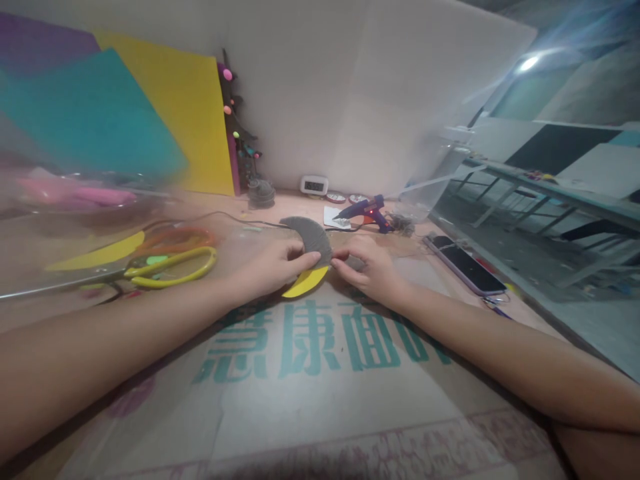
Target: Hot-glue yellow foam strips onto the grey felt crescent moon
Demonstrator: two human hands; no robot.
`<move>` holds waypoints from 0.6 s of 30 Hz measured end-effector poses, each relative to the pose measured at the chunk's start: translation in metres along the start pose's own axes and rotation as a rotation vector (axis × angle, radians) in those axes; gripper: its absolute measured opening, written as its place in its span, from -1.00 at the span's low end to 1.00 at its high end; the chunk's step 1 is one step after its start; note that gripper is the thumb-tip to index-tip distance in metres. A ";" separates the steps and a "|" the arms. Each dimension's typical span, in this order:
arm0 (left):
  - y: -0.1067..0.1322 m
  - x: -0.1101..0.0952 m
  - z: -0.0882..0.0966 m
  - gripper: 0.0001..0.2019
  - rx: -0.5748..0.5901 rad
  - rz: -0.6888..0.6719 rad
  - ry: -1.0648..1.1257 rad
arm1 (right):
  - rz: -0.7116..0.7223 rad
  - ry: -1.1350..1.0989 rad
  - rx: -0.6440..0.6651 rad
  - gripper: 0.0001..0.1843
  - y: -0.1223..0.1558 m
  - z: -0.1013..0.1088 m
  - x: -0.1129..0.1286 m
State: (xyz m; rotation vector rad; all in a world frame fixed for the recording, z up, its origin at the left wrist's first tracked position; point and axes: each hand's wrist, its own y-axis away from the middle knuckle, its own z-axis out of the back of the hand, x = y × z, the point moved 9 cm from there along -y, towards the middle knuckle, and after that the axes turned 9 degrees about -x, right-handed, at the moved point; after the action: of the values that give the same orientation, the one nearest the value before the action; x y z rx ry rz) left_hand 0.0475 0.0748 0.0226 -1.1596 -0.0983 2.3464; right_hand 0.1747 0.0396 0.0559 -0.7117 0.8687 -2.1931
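In the head view, a crescent (313, 239) stands over the middle of the table. Its upper part is grey with fine lines like wound thread, and its lower tip (305, 283) is bare yellow. My left hand (283, 263) grips the crescent from the left, thumb across its front and fingers behind it. At the crescent's right edge my right hand (367, 267) is closed in a pinch. Whatever lies between those fingertips is too small to make out.
Scissors with yellow handles (173, 270) and a yellow crescent piece (100, 253) lie left. Behind are a glue gun (360, 210) with a red light, a small clock (315, 185) and coloured sheets (170, 113). A phone (467, 265) lies near the right edge. Printed sacking (320, 407) covers the table.
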 end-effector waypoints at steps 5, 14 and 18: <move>0.001 -0.003 0.000 -0.59 0.001 0.015 0.032 | 0.030 0.008 0.000 -0.89 0.001 -0.001 0.002; 0.002 0.010 0.000 -0.55 -0.041 0.137 0.049 | -0.030 -0.060 0.040 -0.81 -0.001 0.002 0.004; 0.001 0.010 -0.001 -0.56 -0.025 0.118 0.057 | -0.017 -0.048 0.049 -0.84 -0.001 0.000 0.003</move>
State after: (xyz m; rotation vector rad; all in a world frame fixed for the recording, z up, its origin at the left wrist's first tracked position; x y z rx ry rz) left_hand 0.0423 0.0788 0.0143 -1.2752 -0.0409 2.4184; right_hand 0.1722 0.0378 0.0569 -0.7471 0.7845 -2.1951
